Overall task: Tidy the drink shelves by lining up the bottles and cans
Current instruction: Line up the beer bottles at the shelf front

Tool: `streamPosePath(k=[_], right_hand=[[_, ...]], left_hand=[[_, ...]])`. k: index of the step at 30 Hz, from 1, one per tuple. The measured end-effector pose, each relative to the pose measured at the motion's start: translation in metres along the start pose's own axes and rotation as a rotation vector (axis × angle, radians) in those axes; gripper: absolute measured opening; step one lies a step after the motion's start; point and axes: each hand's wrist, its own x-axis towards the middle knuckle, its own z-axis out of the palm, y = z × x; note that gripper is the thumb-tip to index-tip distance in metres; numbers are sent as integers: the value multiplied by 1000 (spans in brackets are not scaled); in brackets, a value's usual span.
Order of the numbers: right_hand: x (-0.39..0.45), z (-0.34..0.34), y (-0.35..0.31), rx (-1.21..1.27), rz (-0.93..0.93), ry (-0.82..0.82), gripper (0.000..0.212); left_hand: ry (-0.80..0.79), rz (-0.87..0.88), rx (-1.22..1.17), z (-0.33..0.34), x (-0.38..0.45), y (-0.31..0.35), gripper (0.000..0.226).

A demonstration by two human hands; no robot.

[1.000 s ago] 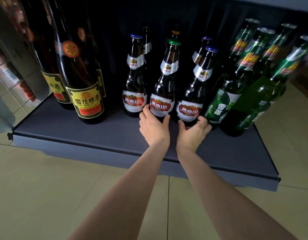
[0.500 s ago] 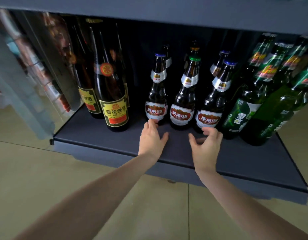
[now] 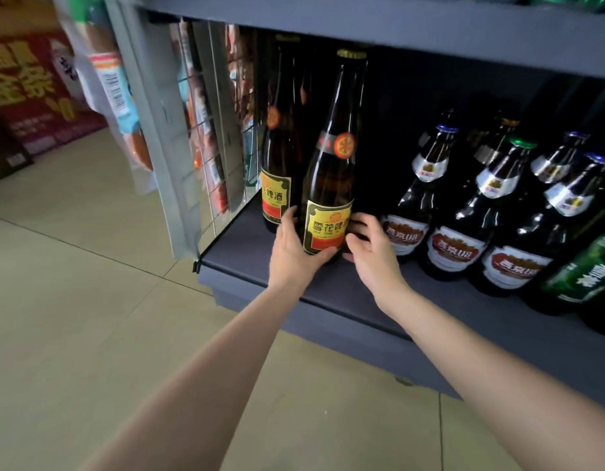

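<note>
A tall dark bottle with a yellow label stands upright near the left end of the grey bottom shelf. My left hand wraps its base from the left, thumb across the label's lower edge. My right hand cups the same base from the right, fingers curled against the glass. A second tall yellow-label bottle stands just behind and to the left. To the right, three rows of brown bottles with red labels run back into the shelf, and green bottles sit at the far right.
A wire mesh side panel closes the shelf's left end, with packaged goods hanging outside it. The shelf above overhangs the bottle tops. Red cartons stand on the beige tiled floor at far left.
Both hands left the front of the red-label bottles, moved left along the shelf and closed around the base of the tall yellow-label bottle. The view swung left with them.
</note>
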Motion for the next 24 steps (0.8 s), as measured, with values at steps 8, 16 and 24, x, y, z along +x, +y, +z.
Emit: streamPosePath(k=[8,16,24], right_hand=[[8,9,8,19,9,65,34],[42,40,19,-125,121,278,68],[82,64,18,-106,215,431,89]], left_hand=[[60,-12,-54,-4,6,1,87],[171,-47,-22,-43,-1,-22,86],[151,-50,-35,-72,14,-37,87]])
